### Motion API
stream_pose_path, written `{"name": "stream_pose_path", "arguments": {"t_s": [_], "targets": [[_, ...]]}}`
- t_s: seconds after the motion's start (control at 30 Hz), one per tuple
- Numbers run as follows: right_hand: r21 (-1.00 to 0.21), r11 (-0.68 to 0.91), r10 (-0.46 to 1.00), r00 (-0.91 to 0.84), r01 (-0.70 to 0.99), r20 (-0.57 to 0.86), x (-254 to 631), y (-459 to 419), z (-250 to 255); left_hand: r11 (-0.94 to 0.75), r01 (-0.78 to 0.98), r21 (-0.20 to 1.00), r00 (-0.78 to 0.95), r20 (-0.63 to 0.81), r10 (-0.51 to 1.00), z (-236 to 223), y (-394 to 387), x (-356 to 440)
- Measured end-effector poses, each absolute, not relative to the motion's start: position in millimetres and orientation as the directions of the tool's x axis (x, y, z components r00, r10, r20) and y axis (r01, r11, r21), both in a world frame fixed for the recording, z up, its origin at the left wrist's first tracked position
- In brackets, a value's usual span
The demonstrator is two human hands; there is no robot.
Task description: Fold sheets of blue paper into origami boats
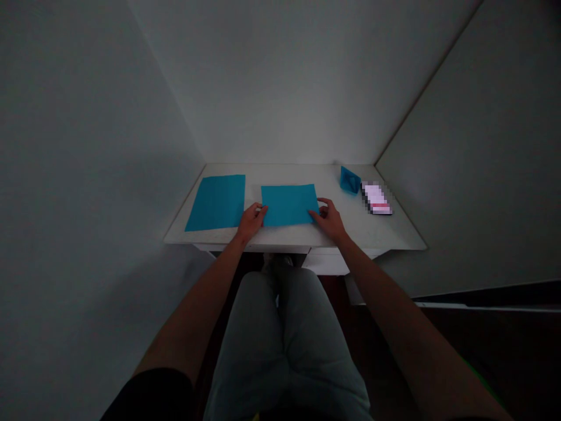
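Note:
In the middle of the white desk is a blue sheet of paper (289, 204), wider than it is deep. My left hand (252, 220) pinches its left edge between thumb and fingers. At the opposite edge my right hand (328, 218) grips it, thumb on top and fingers behind. Whether the sheet is a single layer or folded I cannot tell. A larger blue sheet (218, 202) lies flat to the left, just beyond my left hand. Toward the back right stands a small folded blue paper shape (349, 180).
A phone (376, 199) with a lit, blurred screen lies on the right of the white desk (280, 235). Walls close in the desk at the back and on both sides. Under its front edge is a white drawer (326, 261), above my legs.

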State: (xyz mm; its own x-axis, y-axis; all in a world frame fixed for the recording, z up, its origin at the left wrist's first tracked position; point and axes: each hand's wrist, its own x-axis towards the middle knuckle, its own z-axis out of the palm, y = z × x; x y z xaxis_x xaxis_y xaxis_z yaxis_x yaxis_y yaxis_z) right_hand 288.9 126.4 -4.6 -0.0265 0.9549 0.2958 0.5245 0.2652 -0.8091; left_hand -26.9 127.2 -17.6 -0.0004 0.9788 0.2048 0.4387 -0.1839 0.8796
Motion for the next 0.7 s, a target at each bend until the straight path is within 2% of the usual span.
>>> {"name": "stream_pose_path", "arguments": {"t_s": [0.1,0.2,0.3,0.5,0.7], "targets": [[-0.789,0.274,0.953,-0.048,0.550,0.298,291,126,-5,-0.198,0.583,0.788,-0.014,0.254,0.967,-18,127,-26],[-0.755,0.282,0.951,-0.068,0.593,0.302,291,127,-6,-0.208,0.763,0.612,-0.047,0.374,0.926,-17,124,-23],[-0.684,0.306,0.936,-0.079,0.663,0.342,290,129,-7,-0.241,0.862,0.446,0.025,0.437,0.899,-15,119,-18],[-0.535,0.376,0.873,-0.095,0.757,0.479,289,132,-11,-0.295,0.904,0.309,0.206,0.289,0.935,-12,114,-16],[-0.524,0.420,0.862,-0.145,0.741,0.486,291,133,-12,-0.384,0.879,0.283,0.334,0.209,0.919,-12,118,-19]]}}
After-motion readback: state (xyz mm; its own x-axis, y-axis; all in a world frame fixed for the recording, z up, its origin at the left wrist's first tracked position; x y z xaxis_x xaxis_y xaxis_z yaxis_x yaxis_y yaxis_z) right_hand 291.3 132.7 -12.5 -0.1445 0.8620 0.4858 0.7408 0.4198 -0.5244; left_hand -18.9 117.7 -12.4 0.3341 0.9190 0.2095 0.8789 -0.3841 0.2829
